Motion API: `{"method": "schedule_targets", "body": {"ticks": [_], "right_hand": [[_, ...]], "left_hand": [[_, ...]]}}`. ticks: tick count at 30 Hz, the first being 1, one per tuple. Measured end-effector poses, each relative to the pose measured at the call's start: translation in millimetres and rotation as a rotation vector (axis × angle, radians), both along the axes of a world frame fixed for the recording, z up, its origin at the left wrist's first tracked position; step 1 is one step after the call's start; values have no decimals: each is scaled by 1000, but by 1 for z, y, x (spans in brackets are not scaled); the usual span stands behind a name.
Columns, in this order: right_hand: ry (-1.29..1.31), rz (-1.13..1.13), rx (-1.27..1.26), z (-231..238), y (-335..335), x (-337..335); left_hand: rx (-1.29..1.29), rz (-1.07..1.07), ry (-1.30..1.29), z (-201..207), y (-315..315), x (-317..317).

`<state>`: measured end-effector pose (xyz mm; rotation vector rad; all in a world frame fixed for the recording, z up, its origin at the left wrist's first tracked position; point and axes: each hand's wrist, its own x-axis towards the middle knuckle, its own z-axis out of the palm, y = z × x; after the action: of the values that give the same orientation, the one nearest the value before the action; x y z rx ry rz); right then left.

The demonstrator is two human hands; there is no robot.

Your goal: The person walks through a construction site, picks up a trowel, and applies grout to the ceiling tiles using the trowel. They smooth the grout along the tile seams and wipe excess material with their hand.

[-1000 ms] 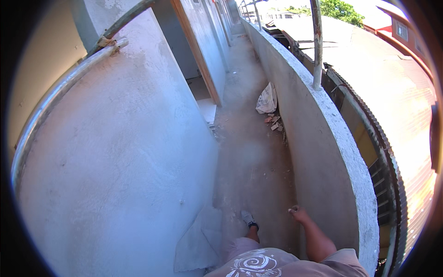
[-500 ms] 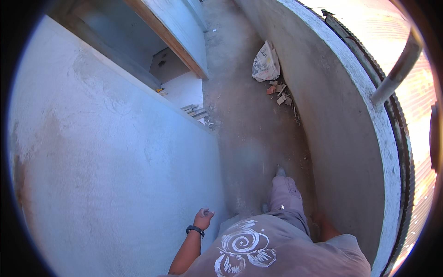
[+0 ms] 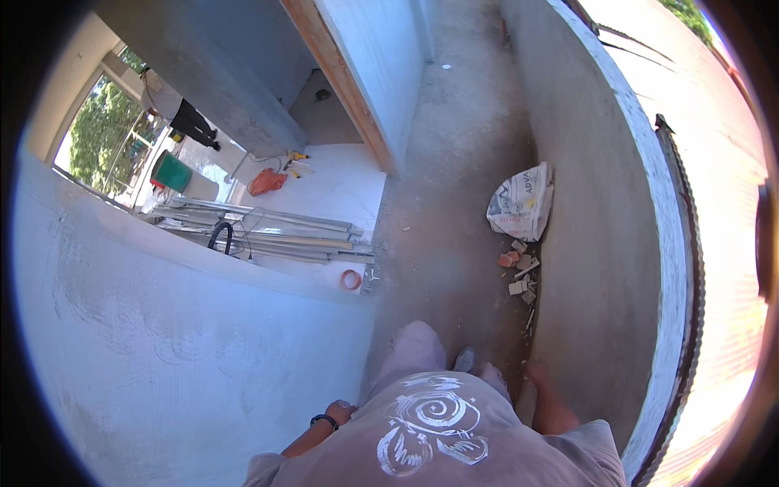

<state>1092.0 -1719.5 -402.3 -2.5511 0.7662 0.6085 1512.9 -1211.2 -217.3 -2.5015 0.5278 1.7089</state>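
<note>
My left hand (image 3: pixel 342 411), with a dark band (image 3: pixel 324 421) on its wrist, hangs low beside the pale plastered wall (image 3: pixel 178 357). Its fingers are mostly hidden, and I see nothing held in it. On the other side, my right hand (image 3: pixel 535 374) hangs near the grey parapet wall (image 3: pixel 604 268), small and blurred, with its fingers unclear. A printed white sack (image 3: pixel 523 203) slumps against that parapet ahead of me. Broken bricks and rubble (image 3: pixel 519 276) lie at its near side.
Through the doorway on the left, long metal profiles (image 3: pixel 276 231) lie on a white floor. Near them are an orange tape ring (image 3: pixel 350 280), an orange bag (image 3: pixel 267 182) and a green bucket (image 3: pixel 171 172). Another person (image 3: pixel 182 109) stands farther inside. The concrete passage (image 3: pixel 454 138) runs ahead.
I have stepped forward along the passage. The sack and rubble are nearer, and more of the room on the left shows. My left hand has swung back closer to my body.
</note>
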Motion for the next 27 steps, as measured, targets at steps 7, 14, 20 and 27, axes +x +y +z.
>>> {"method": "schedule_targets", "body": {"ticks": [7, 14, 20, 27], "right_hand": [[-390, -1022, 278, 78, -295, 244], [348, 62, -34, 66, -366, 311], [379, -1087, 554, 69, -400, 361], [358, -1374, 604, 51, -615, 504]], "left_hand": [[-20, -122, -16, -114, -178, 142], [-174, -237, -106, -89, -456, 368], [-493, 389, -253, -39, -692, 572], [-301, 276, -201, -72, -873, 690]]}}
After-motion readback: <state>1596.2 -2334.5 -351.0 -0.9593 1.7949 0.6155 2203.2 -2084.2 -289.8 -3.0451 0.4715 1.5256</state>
